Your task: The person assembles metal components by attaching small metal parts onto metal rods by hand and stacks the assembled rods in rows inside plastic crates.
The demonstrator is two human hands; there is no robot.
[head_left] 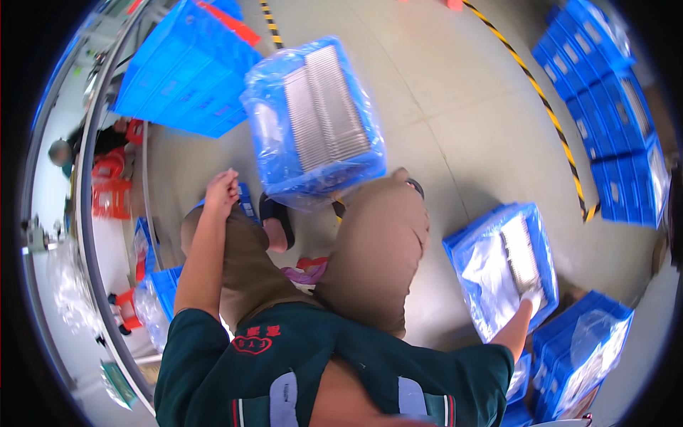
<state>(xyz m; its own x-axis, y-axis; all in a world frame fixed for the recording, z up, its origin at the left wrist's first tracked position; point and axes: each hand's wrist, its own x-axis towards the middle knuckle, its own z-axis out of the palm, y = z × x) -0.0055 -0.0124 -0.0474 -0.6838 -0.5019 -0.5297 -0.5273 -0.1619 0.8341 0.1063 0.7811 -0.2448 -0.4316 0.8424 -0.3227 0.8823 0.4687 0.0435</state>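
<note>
My left hand point(224, 191) is bare and loosely closed above my left knee, with nothing visible in its fingers. My right hand point(531, 296), in a white glove, reaches into the blue crate point(548, 257) at the right. It touches the near end of a row of thin metal pieces point(521, 250) there; its fingers are too blurred to make out. White sheeting point(485, 274) lies beside that row. Ahead of my knees stands another blue crate point(265, 167), lined with clear plastic and holding closely packed rows of thin silvery pieces point(324, 107).
Blue crates point(188, 71) are stacked at the far left. More crate stacks stand at the far right point(612, 117) and near right point(580, 349). Black-and-yellow tape point(548, 99) marks the floor. Beyond a metal frame point(87, 178) at left, a person point(67, 153) is near red bins point(110, 196).
</note>
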